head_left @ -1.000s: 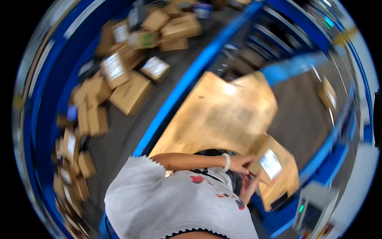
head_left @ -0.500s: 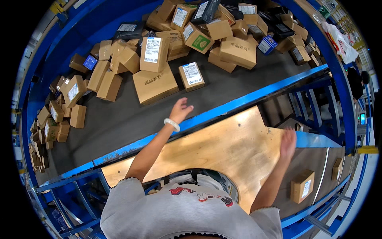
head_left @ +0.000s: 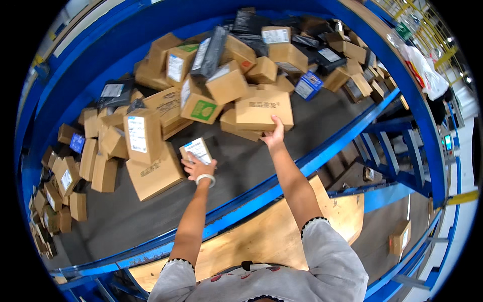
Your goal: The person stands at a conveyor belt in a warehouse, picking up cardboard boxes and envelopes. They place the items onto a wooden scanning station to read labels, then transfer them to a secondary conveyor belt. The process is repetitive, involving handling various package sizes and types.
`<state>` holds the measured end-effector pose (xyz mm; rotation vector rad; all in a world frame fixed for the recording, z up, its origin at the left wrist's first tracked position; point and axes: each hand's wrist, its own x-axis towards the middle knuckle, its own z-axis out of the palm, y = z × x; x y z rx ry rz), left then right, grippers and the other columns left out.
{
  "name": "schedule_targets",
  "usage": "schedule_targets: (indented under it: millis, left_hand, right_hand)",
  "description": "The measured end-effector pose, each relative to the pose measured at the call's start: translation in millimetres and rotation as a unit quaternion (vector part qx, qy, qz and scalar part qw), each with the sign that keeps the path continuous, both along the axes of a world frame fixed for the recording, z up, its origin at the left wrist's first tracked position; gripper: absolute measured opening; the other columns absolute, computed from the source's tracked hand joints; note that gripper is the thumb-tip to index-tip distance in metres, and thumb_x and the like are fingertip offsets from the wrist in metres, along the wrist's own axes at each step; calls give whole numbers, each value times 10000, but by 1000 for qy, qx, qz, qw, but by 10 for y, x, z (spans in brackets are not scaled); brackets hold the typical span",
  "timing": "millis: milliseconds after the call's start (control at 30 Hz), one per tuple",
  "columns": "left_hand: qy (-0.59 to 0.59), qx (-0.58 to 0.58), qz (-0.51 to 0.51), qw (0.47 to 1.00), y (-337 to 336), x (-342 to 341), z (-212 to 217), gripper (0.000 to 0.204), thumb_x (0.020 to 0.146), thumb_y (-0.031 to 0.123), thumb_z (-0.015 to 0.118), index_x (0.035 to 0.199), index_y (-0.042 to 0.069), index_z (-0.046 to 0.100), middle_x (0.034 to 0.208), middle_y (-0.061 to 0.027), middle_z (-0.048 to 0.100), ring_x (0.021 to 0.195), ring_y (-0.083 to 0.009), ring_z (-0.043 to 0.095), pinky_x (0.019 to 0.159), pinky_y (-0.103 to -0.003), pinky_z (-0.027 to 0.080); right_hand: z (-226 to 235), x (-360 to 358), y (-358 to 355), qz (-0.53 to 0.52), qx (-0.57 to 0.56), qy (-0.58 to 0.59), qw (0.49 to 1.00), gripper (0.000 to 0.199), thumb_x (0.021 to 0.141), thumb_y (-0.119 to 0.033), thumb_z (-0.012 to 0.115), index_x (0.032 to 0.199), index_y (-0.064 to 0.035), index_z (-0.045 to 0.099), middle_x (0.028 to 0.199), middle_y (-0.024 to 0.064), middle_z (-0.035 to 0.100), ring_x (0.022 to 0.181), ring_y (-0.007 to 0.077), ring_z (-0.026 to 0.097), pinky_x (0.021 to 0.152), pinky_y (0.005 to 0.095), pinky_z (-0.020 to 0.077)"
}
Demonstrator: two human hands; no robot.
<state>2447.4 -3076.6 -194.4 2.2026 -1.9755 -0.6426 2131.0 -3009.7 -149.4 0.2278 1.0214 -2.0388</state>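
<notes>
My left hand (head_left: 197, 166) rests on a small brown box with a white label (head_left: 196, 150) lying on the dark conveyor surface (head_left: 251, 161). A white band sits on that wrist. My right hand (head_left: 275, 135) reaches further out and grips the near edge of a wide flat cardboard box (head_left: 263, 109). Around both boxes lies a heap of cardboard parcels and dark plastic mailers (head_left: 221, 55). Whether the left fingers close around the small box cannot be told.
A blue rail (head_left: 282, 183) borders the conveyor in front of me, with a plywood table (head_left: 261, 241) below it. A large brown box (head_left: 153, 173) lies left of my left hand. Several small boxes (head_left: 60, 191) line the left side. One box (head_left: 400, 236) sits on the floor at right.
The view has swung up toward the conveyor. Both arms have stretched out over the rail; the left hand has come onto the small labelled box and the right hand has taken the flat box's edge.
</notes>
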Motion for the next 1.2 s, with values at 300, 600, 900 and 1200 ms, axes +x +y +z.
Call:
schedule_targets:
  millis: [300, 600, 900, 1200]
  left_hand:
    - [111, 30, -11, 993, -205, 543, -25, 1296, 717, 573, 836, 1686, 254, 36, 1659, -231, 226, 1400, -492, 433, 1129, -571, 415]
    - [438, 25, -478, 761, 1670, -1573, 2142, 1157, 686, 452, 839, 1644, 199, 242, 1598, -219, 324, 1431, -426, 392, 1160, -544, 343]
    - [155, -56, -921, 354, 4697, -2996, 2392, 1145, 561, 383, 898, 1592, 209, 432, 1541, -234, 378, 1422, -442, 350, 1168, -566, 264]
    - [250, 31, -848, 467, 4810, -2959, 1985, 1013, 740, 304, 899, 1608, 175, 393, 1671, -257, 195, 1533, -464, 223, 1232, -556, 235]
  right_hand:
    - [2258, -322, 2739, 22, 11, 73, 997, 776, 851, -574, 693, 1456, -121, 520, 1420, 99, 598, 1309, 288, 569, 1073, 511, 471]
    - [2830, 596, 6906, -315, 416, 394, 757, 800, 693, -141, 867, 1377, -43, 465, 1247, 126, 604, 1144, 268, 633, 977, 424, 536]
    - [1653, 2263, 7679, -176, 792, 440, 384, 927, 607, -67, 876, 1448, -119, 489, 1502, 137, 488, 1449, 409, 381, 1212, 612, 238]
    - [1342, 2294, 7194, -618, 324, -75, 712, 1045, 995, -396, 703, 1627, -175, -98, 1374, 285, 496, 796, 307, 720, 590, 398, 633]
